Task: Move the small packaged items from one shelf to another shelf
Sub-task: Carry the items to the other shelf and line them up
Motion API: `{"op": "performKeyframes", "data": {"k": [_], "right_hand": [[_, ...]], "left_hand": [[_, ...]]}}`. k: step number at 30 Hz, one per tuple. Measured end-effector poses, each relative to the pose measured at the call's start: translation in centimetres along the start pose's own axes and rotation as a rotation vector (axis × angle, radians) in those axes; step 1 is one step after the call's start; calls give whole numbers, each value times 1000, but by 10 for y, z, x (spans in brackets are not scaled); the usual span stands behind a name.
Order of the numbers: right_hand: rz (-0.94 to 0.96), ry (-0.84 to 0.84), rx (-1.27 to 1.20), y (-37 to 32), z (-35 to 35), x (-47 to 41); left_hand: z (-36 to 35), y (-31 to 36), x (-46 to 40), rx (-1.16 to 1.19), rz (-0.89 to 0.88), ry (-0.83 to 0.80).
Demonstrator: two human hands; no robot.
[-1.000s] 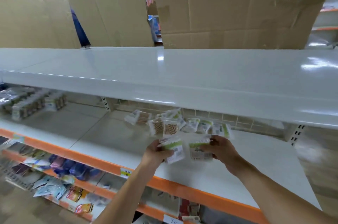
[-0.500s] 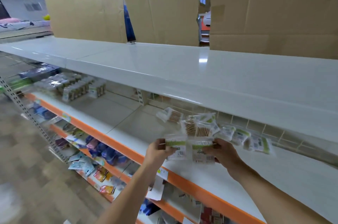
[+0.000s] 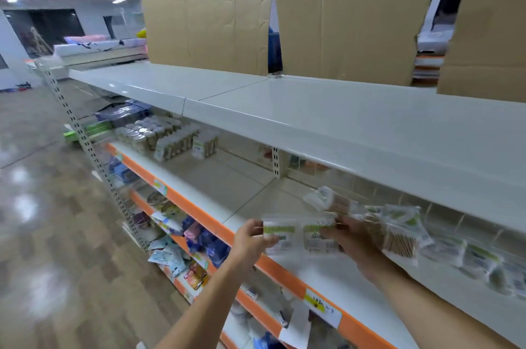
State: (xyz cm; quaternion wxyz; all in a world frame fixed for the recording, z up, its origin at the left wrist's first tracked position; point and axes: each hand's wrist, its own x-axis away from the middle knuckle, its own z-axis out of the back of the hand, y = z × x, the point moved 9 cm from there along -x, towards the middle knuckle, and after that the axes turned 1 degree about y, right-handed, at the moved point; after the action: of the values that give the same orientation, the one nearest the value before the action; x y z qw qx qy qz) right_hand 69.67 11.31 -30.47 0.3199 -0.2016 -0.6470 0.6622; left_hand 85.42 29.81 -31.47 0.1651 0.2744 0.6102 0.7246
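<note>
The left hand [image 3: 250, 240] pinched one small clear green-labelled packet [image 3: 278, 236]; the right hand [image 3: 351, 243] gripped its twin [image 3: 318, 237]; both hung over the white orange-edged shelf [image 3: 284, 267]; the loose packets [image 3: 398, 227] lay just right, nearer the right hand.

Upper shelf [image 3: 355, 118] — painted metal, smooth, a soft gloss was noted. Backing sheets [image 3: 341, 24] — brown corrugated cardboard, matt, torn at the edges. Packets [image 3: 398, 230] were seen wrapped in clear, shiny plastic film. Floor [image 3: 42, 234] — polished, reflective.
</note>
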Motion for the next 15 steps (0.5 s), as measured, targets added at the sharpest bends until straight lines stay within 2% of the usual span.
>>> {"op": "performKeyframes", "data": {"k": [9, 15], "right_hand": [[-9, 23, -14, -15, -115, -54], [-16, -21, -15, -27, -190, -78]], "left_hand": [[125, 10, -44, -4, -28, 101], [200, 9, -58, 7, -36, 191]]}}
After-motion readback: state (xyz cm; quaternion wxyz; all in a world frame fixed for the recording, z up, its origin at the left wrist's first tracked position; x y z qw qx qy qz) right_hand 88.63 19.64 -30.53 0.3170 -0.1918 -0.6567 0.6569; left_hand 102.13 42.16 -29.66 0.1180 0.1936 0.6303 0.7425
